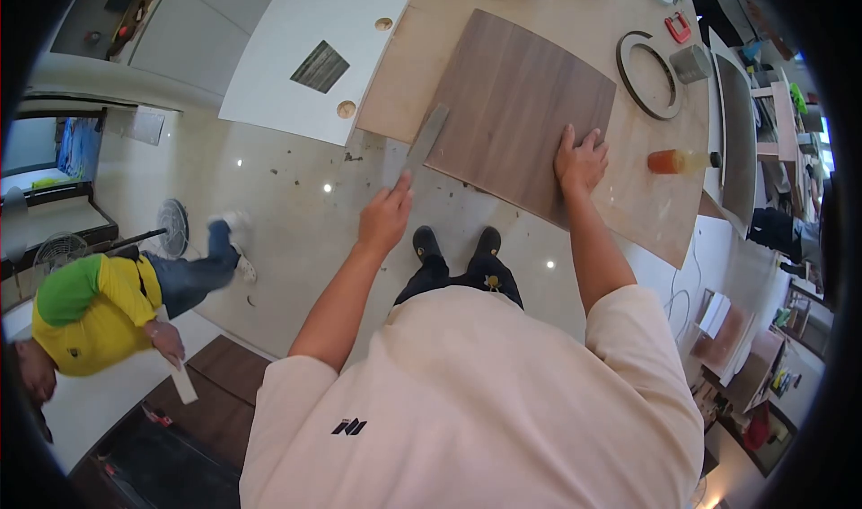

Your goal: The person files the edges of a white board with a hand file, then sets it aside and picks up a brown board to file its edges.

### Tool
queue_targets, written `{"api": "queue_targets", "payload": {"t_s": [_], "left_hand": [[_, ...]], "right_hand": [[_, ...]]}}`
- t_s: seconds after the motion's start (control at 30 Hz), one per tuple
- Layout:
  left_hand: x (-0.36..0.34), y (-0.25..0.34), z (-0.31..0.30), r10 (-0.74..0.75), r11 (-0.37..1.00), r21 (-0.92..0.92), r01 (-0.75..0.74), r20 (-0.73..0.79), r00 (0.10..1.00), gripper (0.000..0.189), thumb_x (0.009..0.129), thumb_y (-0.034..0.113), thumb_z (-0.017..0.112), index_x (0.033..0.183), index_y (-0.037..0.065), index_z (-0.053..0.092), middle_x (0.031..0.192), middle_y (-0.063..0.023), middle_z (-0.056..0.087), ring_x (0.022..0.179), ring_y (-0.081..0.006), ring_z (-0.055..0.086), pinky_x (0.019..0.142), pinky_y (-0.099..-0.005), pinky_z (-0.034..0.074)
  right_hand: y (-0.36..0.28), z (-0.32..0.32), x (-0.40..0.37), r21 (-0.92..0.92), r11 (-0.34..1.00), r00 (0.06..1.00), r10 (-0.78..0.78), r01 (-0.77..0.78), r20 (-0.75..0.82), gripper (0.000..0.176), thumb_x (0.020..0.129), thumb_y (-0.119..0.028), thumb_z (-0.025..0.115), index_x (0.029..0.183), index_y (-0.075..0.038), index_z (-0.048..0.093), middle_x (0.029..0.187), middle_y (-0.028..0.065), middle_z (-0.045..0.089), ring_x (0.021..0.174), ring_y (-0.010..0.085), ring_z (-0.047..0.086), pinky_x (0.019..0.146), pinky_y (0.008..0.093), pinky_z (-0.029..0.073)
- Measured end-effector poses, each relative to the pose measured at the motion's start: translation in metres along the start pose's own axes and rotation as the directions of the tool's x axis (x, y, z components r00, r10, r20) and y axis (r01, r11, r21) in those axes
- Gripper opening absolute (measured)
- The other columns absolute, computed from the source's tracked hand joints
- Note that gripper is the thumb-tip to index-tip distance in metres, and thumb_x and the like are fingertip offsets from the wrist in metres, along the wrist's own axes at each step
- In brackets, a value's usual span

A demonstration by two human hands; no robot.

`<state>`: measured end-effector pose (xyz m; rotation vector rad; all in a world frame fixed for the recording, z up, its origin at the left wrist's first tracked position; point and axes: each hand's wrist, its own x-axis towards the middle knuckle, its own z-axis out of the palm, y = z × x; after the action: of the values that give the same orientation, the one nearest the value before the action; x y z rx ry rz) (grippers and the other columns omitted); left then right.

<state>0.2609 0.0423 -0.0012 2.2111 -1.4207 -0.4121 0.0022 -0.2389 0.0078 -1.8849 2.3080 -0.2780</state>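
Observation:
A brown wood-grain panel [521, 105] lies on the workbench, its near edge reaching past the bench edge. My left hand [386, 215] is closed round the lower end of a long grey flat file [427, 137]. The file's blade lies along the panel's left edge; whether it touches cannot be made out. My right hand [582, 161] rests on the panel's right side near its edge, fingers spread.
A white board [310, 38] with round holes lies left on the workbench [395, 87]. On the right are an edge-banding roll [621, 60], a metal can [690, 64], an orange-liquid bottle [673, 162] and a red clamp [678, 28]. A person in a yellow-green shirt [108, 311] stands at left.

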Motion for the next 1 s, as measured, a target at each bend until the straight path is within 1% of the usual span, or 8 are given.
{"api": "queue_targets", "payload": {"t_s": [0.17, 0.27, 0.37, 0.47, 0.67, 0.77, 0.87, 1.0], "left_hand": [[0.030, 0.029, 0.012, 0.042, 0.999, 0.004, -0.042, -0.020, 0.999, 0.044, 0.099, 0.031, 0.059, 0.143, 0.026, 0.056, 0.081, -0.0118, 0.059, 0.072, -0.0362, 0.063, 0.065, -0.0471, 0.053], [-0.008, -0.002, 0.002, 0.057, 0.997, -0.039, -0.062, -0.120, 0.991, 0.044, 0.099, 0.031, 0.059, 0.142, 0.025, 0.056, 0.083, -0.0126, 0.060, 0.074, -0.0370, 0.064, 0.066, -0.0473, 0.054], [-0.026, -0.007, -0.011, -0.088, 0.996, 0.026, 0.087, 0.035, 0.995, 0.044, 0.099, 0.030, 0.058, 0.143, 0.026, 0.055, 0.085, -0.0130, 0.061, 0.075, -0.0374, 0.064, 0.067, -0.0474, 0.054], [0.009, 0.015, 0.012, 0.032, 0.999, -0.023, -0.032, -0.028, 0.999, 0.045, 0.099, 0.030, 0.058, 0.144, 0.026, 0.054, 0.086, -0.0130, 0.061, 0.073, -0.0376, 0.064, 0.067, -0.0472, 0.055], [0.009, 0.066, 0.008, 0.070, 0.996, -0.063, -0.060, 0.173, 0.982, 0.048, 0.098, 0.030, 0.059, 0.146, 0.023, 0.051, 0.092, -0.0149, 0.065, 0.080, -0.0402, 0.065, 0.070, -0.0483, 0.055], [-0.039, 0.053, -0.012, 0.012, 0.964, -0.265, 0.005, 0.063, 0.998, 0.051, 0.098, 0.030, 0.060, 0.145, 0.013, 0.051, 0.099, -0.0173, 0.068, 0.086, -0.0402, 0.067, 0.077, -0.0453, 0.055], [-0.068, 0.017, -0.006, -0.038, 0.953, -0.300, 0.031, -0.018, 0.999, 0.054, 0.098, 0.028, 0.062, 0.142, 0.000, 0.050, 0.103, -0.0205, 0.070, 0.089, -0.0354, 0.070, 0.083, -0.0416, 0.054], [-0.049, 0.038, -0.058, -0.207, 0.905, -0.366, 0.215, 0.063, 0.976, 0.044, 0.099, 0.026, 0.063, 0.128, -0.006, 0.056, 0.094, -0.0154, 0.071, 0.087, -0.0239, 0.070, 0.079, -0.0360, 0.055]], "right_hand": [[-0.002, -0.005, -0.001, -0.007, 1.000, 1.000, 0.010, -0.010, 0.010, 0.084, 0.096, -0.068, 0.039, 0.155, -0.009, 0.035, 0.156, 0.0261, 0.033, 0.144, 0.0399, 0.032, 0.119, 0.0470, 0.024], [0.003, 0.004, 0.003, -0.009, 1.000, 1.000, -0.017, 0.017, -0.002, 0.084, 0.095, -0.068, 0.039, 0.155, -0.009, 0.036, 0.156, 0.0264, 0.032, 0.144, 0.0405, 0.032, 0.119, 0.0471, 0.025], [0.006, 0.003, -0.003, 0.007, 1.000, 1.000, -0.009, 0.009, -0.001, 0.084, 0.095, -0.068, 0.040, 0.155, -0.009, 0.037, 0.156, 0.0264, 0.033, 0.144, 0.0405, 0.032, 0.118, 0.0475, 0.025], [0.000, 0.000, -0.002, 0.001, 1.000, 1.000, 0.013, -0.013, 0.002, 0.084, 0.095, -0.068, 0.041, 0.154, -0.008, 0.037, 0.156, 0.0264, 0.033, 0.144, 0.0402, 0.032, 0.118, 0.0479, 0.025], [0.005, 0.005, 0.006, -0.016, 0.999, 1.000, -0.029, 0.028, -0.012, 0.083, 0.095, -0.067, 0.042, 0.155, -0.010, 0.036, 0.156, 0.0258, 0.034, 0.143, 0.0396, 0.032, 0.118, 0.0482, 0.025], [0.009, 0.007, 0.000, 0.009, 1.000, 1.000, -0.015, 0.015, -0.010, 0.084, 0.095, -0.067, 0.043, 0.155, -0.009, 0.036, 0.156, 0.0260, 0.034, 0.143, 0.0395, 0.033, 0.118, 0.0482, 0.025], [0.004, 0.004, 0.002, 0.006, 1.000, 1.000, 0.002, -0.002, -0.017, 0.085, 0.094, -0.067, 0.045, 0.155, -0.009, 0.036, 0.155, 0.0267, 0.034, 0.143, 0.0399, 0.033, 0.118, 0.0483, 0.025], [0.007, -0.001, -0.005, 0.039, 0.999, 1.000, -0.013, 0.012, 0.020, 0.087, 0.092, -0.068, 0.047, 0.155, -0.009, 0.035, 0.155, 0.0271, 0.034, 0.143, 0.0407, 0.033, 0.118, 0.0488, 0.024]]}}
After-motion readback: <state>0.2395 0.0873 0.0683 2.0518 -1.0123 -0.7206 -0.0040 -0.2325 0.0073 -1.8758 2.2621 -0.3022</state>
